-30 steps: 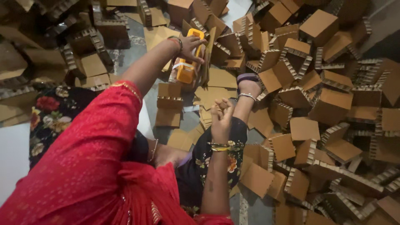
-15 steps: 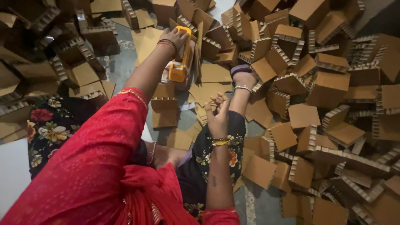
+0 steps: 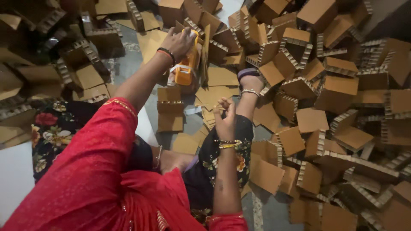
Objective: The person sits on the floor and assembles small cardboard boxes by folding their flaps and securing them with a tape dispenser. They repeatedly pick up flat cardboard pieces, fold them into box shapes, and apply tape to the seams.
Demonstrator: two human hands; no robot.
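My left hand (image 3: 179,42) now grips the orange tape gun (image 3: 187,68), extended further out beyond my knee (image 3: 231,141); my right hand (image 3: 224,116), apparently loosely curled and empty, rests on that knee, cardboard pieces (image 3: 338,92) heaped beside it.

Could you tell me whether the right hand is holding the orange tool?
No, the left hand grips the orange tool; the right hand rests by the knee.

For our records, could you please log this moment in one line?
left hand: on orange tape gun | right hand: closed, resting on knee | around: cardboard corner pieces
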